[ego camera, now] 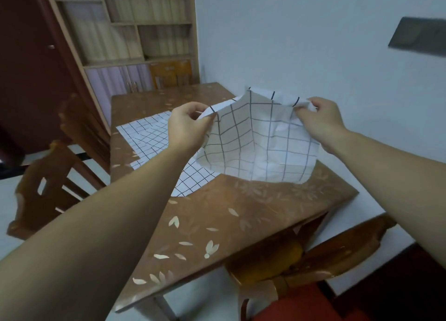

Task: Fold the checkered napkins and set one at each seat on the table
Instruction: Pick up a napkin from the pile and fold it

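Note:
A white napkin with a dark grid (259, 142) hangs in the air above the brown table (241, 214). My left hand (187, 127) pinches its upper left corner and my right hand (322, 122) pinches its upper right corner, so the cloth sags between them with its lower edge near the tabletop. More checkered napkins (154, 139) lie flat and overlapping on the table behind my left hand, partly hidden by my arm.
A wooden chair (50, 185) stands at the table's left side, another chair (321, 260) is tucked in at the near right. A bookshelf (135, 31) rises beyond the far end, and a white wall runs along the table's right side.

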`<state>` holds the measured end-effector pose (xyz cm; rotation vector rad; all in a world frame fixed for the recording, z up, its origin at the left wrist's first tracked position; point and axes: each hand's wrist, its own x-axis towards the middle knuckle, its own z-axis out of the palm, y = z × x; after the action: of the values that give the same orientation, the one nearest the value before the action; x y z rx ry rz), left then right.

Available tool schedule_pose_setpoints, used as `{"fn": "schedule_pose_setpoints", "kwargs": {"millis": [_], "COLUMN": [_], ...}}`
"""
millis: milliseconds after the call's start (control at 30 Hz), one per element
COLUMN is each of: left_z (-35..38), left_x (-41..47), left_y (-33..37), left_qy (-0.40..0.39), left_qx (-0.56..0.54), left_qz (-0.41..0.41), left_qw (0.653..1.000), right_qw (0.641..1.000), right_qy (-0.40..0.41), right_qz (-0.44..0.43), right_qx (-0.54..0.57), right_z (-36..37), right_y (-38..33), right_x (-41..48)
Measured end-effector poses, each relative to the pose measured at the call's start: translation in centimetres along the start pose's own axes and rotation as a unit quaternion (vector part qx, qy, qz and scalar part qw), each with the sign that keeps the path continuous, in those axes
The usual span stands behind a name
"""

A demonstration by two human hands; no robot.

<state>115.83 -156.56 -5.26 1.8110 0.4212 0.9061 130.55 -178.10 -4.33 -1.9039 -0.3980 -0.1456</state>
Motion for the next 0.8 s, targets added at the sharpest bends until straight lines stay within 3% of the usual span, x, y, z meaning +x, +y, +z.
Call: {"fn": "schedule_pose_setpoints", "kwargs": {"millis": [167, 333, 467, 667, 800], "left_z": [-1.3, -0.2, 3.8, 11.1, 14.8], "left_x": [0.3, 0.3, 0.1, 1.5, 2.7], "left_y": [-1.1, -6.7, -10.4, -16.0, -18.7], "left_qy": [0.028, -0.116, -0.195, -0.175, -0.129], "left_qx": [-0.077, -0.030, 0.016, 0.115, 0.097], "left_qz": [-0.042, -0.224, -0.263, -0.296, -0.314], "left_qw": [0.996, 0.967, 0.945, 0.932, 0.936], "right_qw": [0.990, 0.967, 0.949, 0.926, 0.907], "right_qy": [0.023, -0.023, -0.036, -0.060, -0.068], "right_qz": [0.104, 0.176, 0.242, 0.315, 0.371], "right_qx": [0.091, 0.181, 0.199, 0.198, 0.188], "right_z": [-0.1, 0.2, 0.8, 1.4, 1.7], "right_y": [0.1, 1.2, 3.9, 9.8, 15.9], "right_x": [0.7, 2.4, 4.9, 9.1, 11.8]}}
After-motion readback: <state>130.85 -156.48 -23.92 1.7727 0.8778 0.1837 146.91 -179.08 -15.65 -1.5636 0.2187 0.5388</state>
